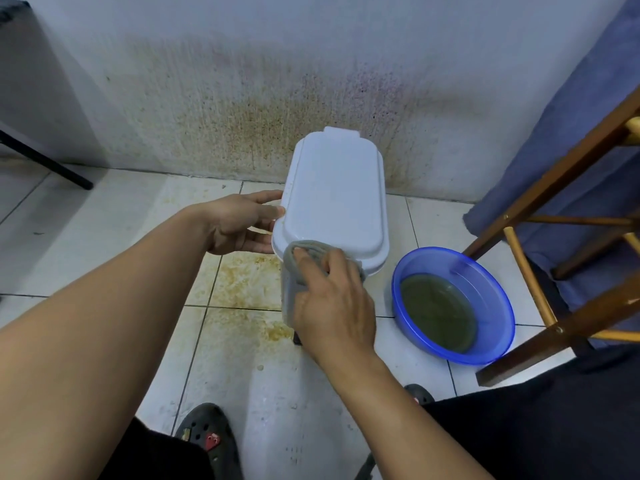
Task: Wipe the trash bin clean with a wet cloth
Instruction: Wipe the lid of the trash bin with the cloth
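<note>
A white plastic trash bin (pixel 334 199) with a closed lid stands on the tiled floor against the stained wall. My left hand (pixel 242 223) holds its left side just under the lid's rim, thumb on the edge. A grey cloth (pixel 290 289) hangs over the bin's near front face. My right hand (pixel 332 303) presses that cloth against the bin, fingers spread over it. The bin's front and its base are hidden behind the cloth and my right hand.
A blue basin (pixel 498 299) of murky water sits on the floor right of the bin. A wooden chair frame (pixel 554 199) with blue fabric stands at far right. Yellow-brown stains (pixel 249 282) mark the tiles left of the bin. My dark sandals (pixel 207 438) are at the bottom.
</note>
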A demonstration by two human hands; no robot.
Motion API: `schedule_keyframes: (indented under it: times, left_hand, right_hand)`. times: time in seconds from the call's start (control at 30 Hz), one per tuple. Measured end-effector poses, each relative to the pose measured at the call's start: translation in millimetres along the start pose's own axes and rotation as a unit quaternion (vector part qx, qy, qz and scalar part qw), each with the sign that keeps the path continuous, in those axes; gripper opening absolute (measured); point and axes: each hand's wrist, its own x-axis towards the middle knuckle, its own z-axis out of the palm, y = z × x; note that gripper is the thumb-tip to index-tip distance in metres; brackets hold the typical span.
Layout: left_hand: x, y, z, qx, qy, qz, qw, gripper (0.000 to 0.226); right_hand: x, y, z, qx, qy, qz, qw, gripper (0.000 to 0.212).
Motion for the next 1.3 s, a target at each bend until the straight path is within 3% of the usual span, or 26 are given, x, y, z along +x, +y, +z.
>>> schedule_keyframes:
  times: [0.27, 0.57, 0.73, 1.0, 1.1, 1.3]
  left_hand:
    - [-2.4, 0.2, -0.5, -0.008, 0.001, -0.009, 1.000, 0.046]
    - [0.7, -3.7, -1.4, -0.021, -0.001, -0.012, 1.000, 0.046]
    - [0.9, -2.5, -1.7, -0.031, -0.005, -0.013, 0.999, 0.049]
    - [-0.7, -1.0, 0.1, -0.009, 0.008, -0.016, 1.000, 0.051]
    - [-2.8, 0.2, 1.5, 0.005, 0.008, -0.020, 1.000, 0.049]
    - [-0.9, 4.5, 4.9, 0.040, 0.017, -0.019, 0.999, 0.037]
  right_hand:
    - [-6.7, 53.3, -22.8, 0.030, 0.031, 0.077, 0.996, 0.052]
    - [7.3, 86.6, -17.5, 0.122, 0.124, 0.187, 0.967, 0.046]
    - [49.6, 107.8, -26.6, 0.141, 0.022, 0.200, 0.969, 0.051]
    - [157.9, 151.2, -25.9, 0.023, -0.162, 0.128, 0.978, 0.052]
    - [180.2, 153.2, -24.8, 0.007, -0.195, 0.110, 0.975, 0.041]
    - [221.0, 163.9, -13.7, 0.003, -0.182, 0.105, 0.978, 0.039]
